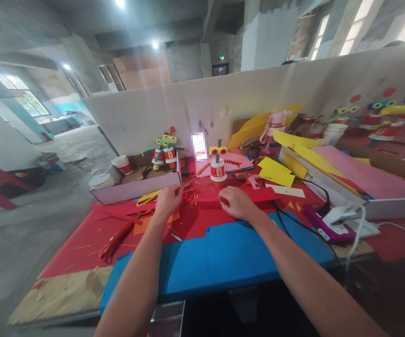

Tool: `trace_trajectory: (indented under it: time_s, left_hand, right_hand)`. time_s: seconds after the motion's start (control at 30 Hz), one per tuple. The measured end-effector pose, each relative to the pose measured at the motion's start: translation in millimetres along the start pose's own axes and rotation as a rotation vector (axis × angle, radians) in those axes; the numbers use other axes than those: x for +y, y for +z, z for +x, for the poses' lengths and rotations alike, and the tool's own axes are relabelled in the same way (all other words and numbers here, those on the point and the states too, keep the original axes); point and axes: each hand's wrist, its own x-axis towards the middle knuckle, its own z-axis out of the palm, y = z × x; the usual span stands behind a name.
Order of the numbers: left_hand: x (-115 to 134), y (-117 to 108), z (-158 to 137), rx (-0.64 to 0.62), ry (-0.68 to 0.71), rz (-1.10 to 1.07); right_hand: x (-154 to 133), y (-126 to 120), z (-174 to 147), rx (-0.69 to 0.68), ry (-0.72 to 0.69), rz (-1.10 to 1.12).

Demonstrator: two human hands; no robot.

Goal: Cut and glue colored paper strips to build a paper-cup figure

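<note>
Blue sheeting point(188, 264) is spread along the near edge of the table, and the red tabletop point(77, 245) is pretty much littered with scraps. Both bare forearms are stretched over it. Off to the left, an orange paper piece point(142, 227) is partly covered by the left arm, and on the right a purple power strip point(328, 229) is loaded with white plugs.

The left hand point(168, 201) is held over the scrap pile, fingertips drawn in together; whether anything's pinched there can't be told. The right hand point(236, 202) is loosely curled, with a gap seen inside the fingers, and it can't be told if the paper is gripped. A red paper strip point(260, 194) is laid across the table by that hand, partly hidden by it. Yellow handles point(148, 198) are seen just beside the left hand.

A bit further back, a cup figure point(218, 171) with springy arms is stood upright, and a pink glue gun point(253, 179) is laid just right of it. Two more figures point(170, 156) are parked in a low box point(139, 187) on the left. Everything's backed by a whitish partition point(153, 107).
</note>
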Motion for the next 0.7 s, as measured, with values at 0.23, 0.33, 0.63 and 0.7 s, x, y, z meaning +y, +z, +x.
trace_trajectory:
  time_s: [0.23,0.33,0.63,0.7]
  left_hand:
    - [-2.7,27.3,2.9,-0.430,-0.015,-0.452]
    - [-5.2,29.0,4.9,-0.250,0.118,-0.431]
    - [6.0,11.5,-2.5,-0.401,0.258,-0.373]
    - [6.0,14.7,-3.2,-0.409,0.299,-0.323]
  right_hand:
    - [7.1,-5.7,-6.4,-0.188,-0.154,0.207]
    - [1.6,-0.3,-5.1,-0.228,-0.173,0.181]
    - [-1.6,6.9,-3.1,-0.268,-0.158,0.124]
    - [-2.1,6.7,-3.6,-0.266,-0.155,0.139]
